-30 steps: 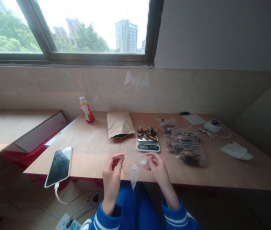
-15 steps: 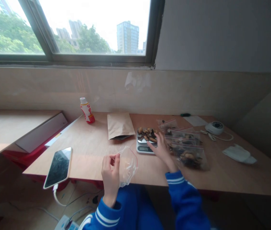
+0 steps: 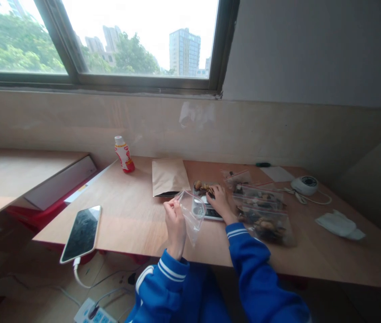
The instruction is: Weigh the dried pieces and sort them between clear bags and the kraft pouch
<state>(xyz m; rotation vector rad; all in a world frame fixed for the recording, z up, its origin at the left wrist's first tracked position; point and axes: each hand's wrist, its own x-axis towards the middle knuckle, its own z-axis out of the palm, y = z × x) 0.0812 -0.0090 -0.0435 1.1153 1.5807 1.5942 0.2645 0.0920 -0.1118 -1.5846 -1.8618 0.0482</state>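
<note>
Left hand (image 3: 176,226) holds clear bag (image 3: 195,224) near scale (image 3: 214,216)

The 2 hands are apart. The left pinches the bag by its edge, above the table (image 3: 129,224). The right hand (image 3: 222,204) reaches onto the dried mushrooms (image 3: 199,185) on the scale; I cannot tell if it grips any. Filled bags (image 3: 267,226) lie to the right.

No legible text, bottle label (image 3: 123,155) blurred, scale (image 3: 214,214) markings too small

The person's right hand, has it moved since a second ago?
Yes. Judged against the scale, the right hand has moved forward, from in front of it to the brown pieces on top.
</note>
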